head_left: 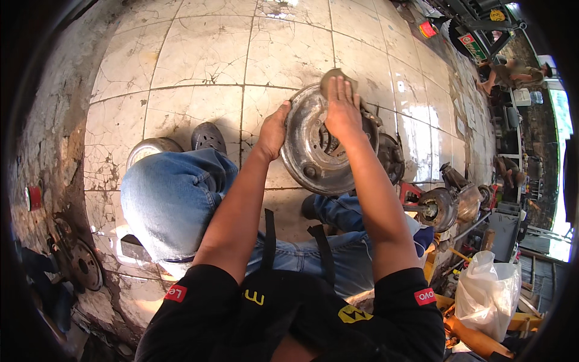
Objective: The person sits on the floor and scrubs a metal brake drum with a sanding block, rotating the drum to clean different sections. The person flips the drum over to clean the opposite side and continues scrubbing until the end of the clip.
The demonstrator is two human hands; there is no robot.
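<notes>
A round, worn metal brake backing plate (pixel 304 136) is tilted in front of me, with a hole at its centre. My left hand (pixel 274 131) is closed on the plate's left rim, thumb toward the top. At the upper right of the plate my right hand (pixel 342 111) presses a brown piece of sandpaper (pixel 330 77) against the rim. Its fingers lie straight and close together over the sandpaper, covering part of it. My right forearm hides some of the plate's right side. Another dark round metal part (pixel 393 158) shows just behind the plate's right edge.
Cracked white tiles (pixel 199 54) cover the floor. An axle hub (pixel 437 208) stands by a red stand (pixel 410 194) at the right. A clear plastic bag (pixel 487 292) sits at lower right. A metal disc (pixel 85 264) leans at far left. Other people (pixel 512 75) are at far right.
</notes>
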